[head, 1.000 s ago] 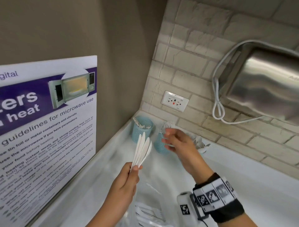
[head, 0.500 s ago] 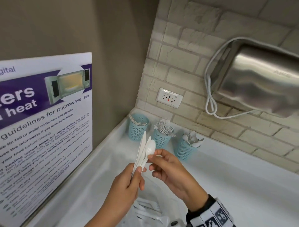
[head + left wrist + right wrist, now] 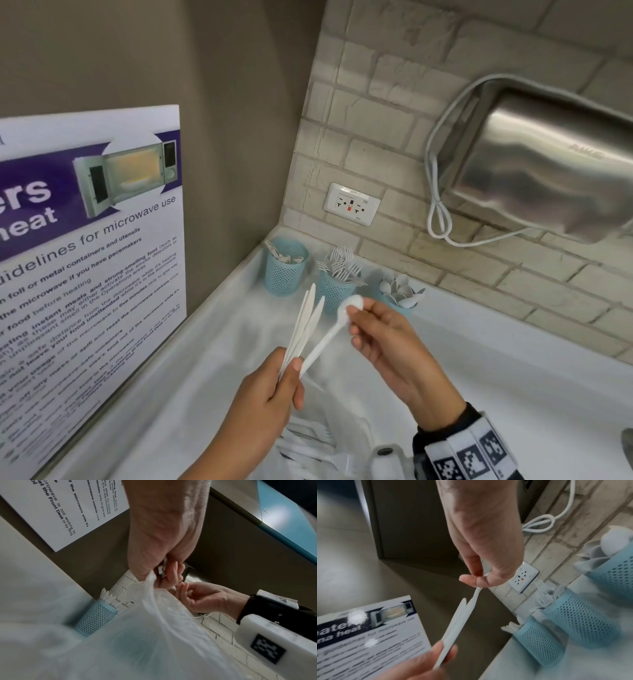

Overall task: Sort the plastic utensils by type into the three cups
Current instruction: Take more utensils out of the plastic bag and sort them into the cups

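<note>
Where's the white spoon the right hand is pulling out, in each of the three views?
Head: spoon at centre, bowl pinched by the right hand, handle end still at the left hand.
Left wrist: no spoon can be made out; fingers and a plastic bag cover it.
Right wrist: only its handle shows, below the fingertips, centre.
Shared landmark: the knife cup.
</note>
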`<state>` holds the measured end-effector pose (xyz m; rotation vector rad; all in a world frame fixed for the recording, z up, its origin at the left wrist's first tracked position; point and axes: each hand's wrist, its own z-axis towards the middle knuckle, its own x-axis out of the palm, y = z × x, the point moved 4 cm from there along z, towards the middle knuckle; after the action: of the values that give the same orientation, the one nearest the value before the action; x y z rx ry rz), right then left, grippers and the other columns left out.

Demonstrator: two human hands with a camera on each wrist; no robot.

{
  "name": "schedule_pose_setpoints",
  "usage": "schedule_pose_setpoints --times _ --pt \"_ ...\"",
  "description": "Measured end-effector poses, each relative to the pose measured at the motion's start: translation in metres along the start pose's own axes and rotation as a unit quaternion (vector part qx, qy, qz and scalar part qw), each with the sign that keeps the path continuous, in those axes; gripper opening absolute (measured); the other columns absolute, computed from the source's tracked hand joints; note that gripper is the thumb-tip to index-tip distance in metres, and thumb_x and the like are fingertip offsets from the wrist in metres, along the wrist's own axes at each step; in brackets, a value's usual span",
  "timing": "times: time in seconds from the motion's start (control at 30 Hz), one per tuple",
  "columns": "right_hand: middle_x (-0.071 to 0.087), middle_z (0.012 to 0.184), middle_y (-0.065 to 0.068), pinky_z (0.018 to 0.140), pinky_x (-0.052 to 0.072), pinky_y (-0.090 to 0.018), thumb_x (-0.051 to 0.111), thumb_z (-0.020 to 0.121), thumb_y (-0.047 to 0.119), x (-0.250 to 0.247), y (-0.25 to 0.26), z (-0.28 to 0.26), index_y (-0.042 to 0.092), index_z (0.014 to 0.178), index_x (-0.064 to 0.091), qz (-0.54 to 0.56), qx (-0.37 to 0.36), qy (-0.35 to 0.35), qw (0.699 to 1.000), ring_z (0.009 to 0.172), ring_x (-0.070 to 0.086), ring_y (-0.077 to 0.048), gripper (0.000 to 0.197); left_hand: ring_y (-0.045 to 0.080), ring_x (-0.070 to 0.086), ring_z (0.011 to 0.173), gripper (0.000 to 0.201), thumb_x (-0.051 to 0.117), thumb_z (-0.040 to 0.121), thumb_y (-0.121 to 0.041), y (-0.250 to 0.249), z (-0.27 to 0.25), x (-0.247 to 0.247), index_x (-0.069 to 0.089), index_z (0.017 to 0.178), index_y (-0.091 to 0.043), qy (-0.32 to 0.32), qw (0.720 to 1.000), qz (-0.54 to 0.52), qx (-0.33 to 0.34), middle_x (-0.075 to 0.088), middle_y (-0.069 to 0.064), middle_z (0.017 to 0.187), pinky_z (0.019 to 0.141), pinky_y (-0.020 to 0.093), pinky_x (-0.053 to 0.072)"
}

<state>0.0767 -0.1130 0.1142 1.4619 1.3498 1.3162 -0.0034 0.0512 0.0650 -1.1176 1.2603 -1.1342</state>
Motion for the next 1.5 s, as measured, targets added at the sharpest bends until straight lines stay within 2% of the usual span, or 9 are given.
schedule_pose_setpoints --times 0.1,0.27,0.4,0.57,0.87,1.0,1.1,1.37,1.5 --pt "0.062 0.07 -0.004 0.055 0.054 -0.015 0.053 0.095 0.005 -0.028 0.017 0.009 0.008 0.091 0.059 0.047 -0.065 -0.083 0.993 0.054 0.06 -0.006 0.007 0.01 0.034 0.044 0.021 0.042 0.098 -0.028 0.005 0.004 -0.005 0.059 0.089 -0.02 -0.027 1.0 -0.009 -0.006 0.047 -0.005 0.053 0.044 0.02 0.03" --pt "0.063 0.097 -0.018 0.079 0.057 -0.025 0.052 0.098 0.013 -0.078 0.04 0.021 0.009 0.088 0.051 -0.003 -0.193 -0.206 0.959 0.082 0.069 -0.021 0.01 0.007 0.028 0.046 0.025 0.039 0.096 -0.037 0.006 0.005 -0.007 0.061 0.084 -0.034 -0.048 0.998 -0.029 -0.006 0.036 -0.008 0.054 0.045 0.018 0.026" --pt "0.06 0.103 -0.012 0.094 0.05 -0.033 0.05 0.098 0.014 -0.1 0.039 0.031 0.01 0.089 0.049 -0.056 -0.204 -0.264 0.941 0.081 0.072 -0.01 0.01 0.006 0.027 0.042 0.033 0.035 0.1 -0.031 0.007 0.006 -0.005 0.065 0.087 -0.029 -0.047 0.996 -0.071 -0.029 0.035 -0.009 0.052 0.042 0.014 0.024" --pt "0.061 0.114 -0.016 0.092 0.051 -0.031 0.047 0.1 0.015 -0.114 0.03 0.05 0.016 0.088 0.051 -0.062 -0.185 -0.301 0.933 0.086 0.071 -0.013 0.012 0.007 0.03 0.045 0.033 0.036 0.101 -0.021 0.008 0.008 -0.007 0.068 0.096 -0.028 -0.042 0.996 -0.072 -0.04 0.04 -0.008 0.057 0.044 0.017 0.026" --pt "0.066 0.086 0.01 0.08 0.05 -0.03 0.044 0.1 0.023 -0.104 0.043 0.046 0.013 0.094 0.052 -0.182 -0.275 -0.321 0.888 0.085 0.071 -0.012 0.014 0.005 0.031 0.045 0.031 0.035 0.102 -0.021 0.005 0.009 -0.012 0.065 0.098 -0.025 -0.043 0.996 -0.066 -0.042 0.039 -0.003 0.061 0.045 0.015 0.027" --pt "0.064 0.085 0.012 0.084 0.051 -0.038 0.045 0.099 0.028 -0.118 0.03 0.063 0.019 0.089 0.052 -0.265 -0.242 -0.32 0.877 0.087 0.069 -0.018 0.015 0.01 0.032 0.051 0.027 0.035 0.102 -0.02 0.003 0.007 -0.009 0.062 0.1 -0.023 -0.02 0.998 -0.047 -0.029 0.045 -0.007 0.06 0.046 0.016 0.028" --pt "0.066 0.089 -0.003 0.086 0.05 -0.044 0.046 0.097 0.031 -0.134 0.015 0.081 0.026 0.083 0.055 -0.333 -0.198 -0.322 0.864 0.092 0.065 -0.028 0.017 0.013 0.032 0.054 0.023 0.035 0.102 -0.017 0.002 0.007 -0.007 0.057 0.099 -0.022 -0.008 0.999 -0.032 -0.019 0.053 -0.009 0.064 0.046 0.018 0.028" --pt "0.065 0.076 -0.013 0.062 0.035 -0.034 0.044 0.097 0.021 -0.144 0.01 0.102 0.002 0.075 0.062 -0.413 -0.109 -0.313 0.848 0.077 0.057 -0.031 0.034 0.01 0.033 0.047 0.025 0.038 0.101 -0.016 -0.002 0.007 -0.008 0.058 0.104 -0.03 -0.012 0.999 -0.031 -0.002 0.063 -0.006 0.07 0.045 0.016 0.031" --pt "0.064 0.082 -0.014 0.068 0.037 -0.034 0.045 0.095 0.015 -0.142 0.015 0.11 -0.001 0.087 0.064 -0.433 -0.078 -0.305 0.845 0.084 0.058 -0.034 0.026 0.011 0.034 0.049 0.025 0.039 0.1 -0.017 -0.002 0.007 -0.008 0.057 0.108 -0.033 -0.015 0.999 -0.031 0.001 0.067 -0.004 0.073 0.045 0.016 0.032"
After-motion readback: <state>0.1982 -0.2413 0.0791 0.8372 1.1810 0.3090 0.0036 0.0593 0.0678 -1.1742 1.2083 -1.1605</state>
